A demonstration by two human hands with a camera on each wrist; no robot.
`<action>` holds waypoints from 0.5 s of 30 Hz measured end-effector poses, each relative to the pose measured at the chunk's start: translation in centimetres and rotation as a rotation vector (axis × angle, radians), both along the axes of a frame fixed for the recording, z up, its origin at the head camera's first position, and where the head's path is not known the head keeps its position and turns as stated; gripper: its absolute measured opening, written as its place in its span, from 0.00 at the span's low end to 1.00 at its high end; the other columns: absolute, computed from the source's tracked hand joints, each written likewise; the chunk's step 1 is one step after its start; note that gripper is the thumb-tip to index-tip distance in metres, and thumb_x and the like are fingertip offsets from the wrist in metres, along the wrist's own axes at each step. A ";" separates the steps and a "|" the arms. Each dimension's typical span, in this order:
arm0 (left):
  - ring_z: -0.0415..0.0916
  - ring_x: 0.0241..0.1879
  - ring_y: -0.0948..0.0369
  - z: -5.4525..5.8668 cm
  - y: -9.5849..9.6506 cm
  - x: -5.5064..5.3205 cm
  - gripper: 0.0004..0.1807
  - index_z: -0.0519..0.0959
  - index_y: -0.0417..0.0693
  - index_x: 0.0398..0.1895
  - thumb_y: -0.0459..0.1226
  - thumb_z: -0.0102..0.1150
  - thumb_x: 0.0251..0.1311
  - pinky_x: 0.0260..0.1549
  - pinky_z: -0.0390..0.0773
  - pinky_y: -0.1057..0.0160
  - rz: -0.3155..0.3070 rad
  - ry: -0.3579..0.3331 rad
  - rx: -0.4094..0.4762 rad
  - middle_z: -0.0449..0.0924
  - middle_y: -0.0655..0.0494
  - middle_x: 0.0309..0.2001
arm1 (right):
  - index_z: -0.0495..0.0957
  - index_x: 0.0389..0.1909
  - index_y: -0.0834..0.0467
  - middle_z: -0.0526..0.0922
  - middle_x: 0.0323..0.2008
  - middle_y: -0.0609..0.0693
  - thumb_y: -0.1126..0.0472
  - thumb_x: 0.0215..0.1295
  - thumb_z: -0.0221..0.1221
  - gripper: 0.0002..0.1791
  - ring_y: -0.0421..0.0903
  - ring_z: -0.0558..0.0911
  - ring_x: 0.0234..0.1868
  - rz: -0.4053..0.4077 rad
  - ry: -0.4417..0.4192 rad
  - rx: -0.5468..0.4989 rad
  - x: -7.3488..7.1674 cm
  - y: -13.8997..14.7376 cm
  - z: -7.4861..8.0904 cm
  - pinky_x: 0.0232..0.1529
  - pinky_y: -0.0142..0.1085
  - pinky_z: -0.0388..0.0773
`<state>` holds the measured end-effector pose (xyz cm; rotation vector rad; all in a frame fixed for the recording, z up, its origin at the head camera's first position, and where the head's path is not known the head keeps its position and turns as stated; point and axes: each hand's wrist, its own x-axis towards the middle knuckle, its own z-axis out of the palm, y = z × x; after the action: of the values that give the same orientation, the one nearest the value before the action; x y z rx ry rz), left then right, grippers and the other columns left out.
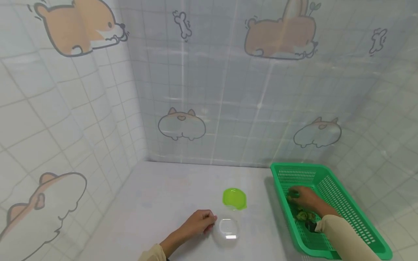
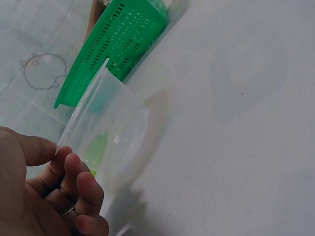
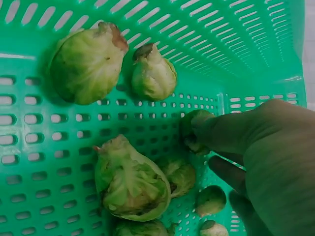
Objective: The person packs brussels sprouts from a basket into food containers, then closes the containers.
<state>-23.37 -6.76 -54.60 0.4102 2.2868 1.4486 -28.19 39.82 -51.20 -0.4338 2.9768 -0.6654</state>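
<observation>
Our right hand [image 3: 266,157] fills the lower right of the right wrist view, its thumb and fingers closing in a pinch on a small Brussels sprout [image 3: 194,129] that lies on the floor of the green basket [image 3: 59,147]. Around that sprout we see more of them: a large one [image 3: 88,64] at the upper left of that frame, a smaller one [image 3: 153,73] just beside it, a big ragged one [image 3: 130,182] at lower centre, and a few small ones near our fingers along the bottom edge. In the head view the basket sits at the lower right of the frame on the white table [image 1: 163,188], with our right hand reaching into it, the beige sleeve [image 1: 343,235] running off the bottom edge. Our left hand [image 1: 197,223] rests at lower centre of the head view, fingers curled with the fingertips [image 2: 78,182] against the rim of a clear plastic container [image 1: 226,230]; the left wrist view shows them touching its edge, though we cannot tell whether they truly grip it. Just above the container in the head view lies a lime green lid [image 1: 234,198], apart from it. Behind everything, a tiled wall covering with cartoon dogs [image 1: 183,123] fills the top of the frame.
</observation>
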 end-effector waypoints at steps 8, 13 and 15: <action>0.68 0.21 0.63 -0.1 0.0 0.0 0.16 0.78 0.47 0.29 0.46 0.54 0.73 0.20 0.67 0.69 -0.011 -0.005 0.018 0.75 0.59 0.21 | 0.85 0.46 0.59 0.87 0.44 0.56 0.64 0.62 0.67 0.12 0.59 0.84 0.46 0.022 0.032 0.007 0.0 -0.2 -0.5 0.42 0.52 0.81; 0.68 0.20 0.64 -0.2 0.0 0.0 0.16 0.78 0.46 0.29 0.45 0.54 0.73 0.19 0.66 0.69 -0.020 0.006 0.036 0.75 0.60 0.21 | 0.84 0.48 0.60 0.86 0.45 0.56 0.66 0.63 0.66 0.13 0.59 0.84 0.46 0.017 0.034 -0.016 0.4 -0.2 -0.5 0.41 0.49 0.82; 0.68 0.21 0.64 -0.2 0.1 0.0 0.16 0.78 0.46 0.30 0.45 0.54 0.73 0.20 0.67 0.69 -0.018 -0.003 0.038 0.75 0.60 0.21 | 0.84 0.49 0.61 0.86 0.45 0.56 0.67 0.63 0.66 0.13 0.59 0.84 0.46 0.013 0.038 -0.023 0.7 -0.2 -0.5 0.41 0.49 0.82</action>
<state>-23.38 -6.71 -54.78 0.4387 2.2503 1.4852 -27.53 39.62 -51.68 -0.4726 3.0015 -0.6981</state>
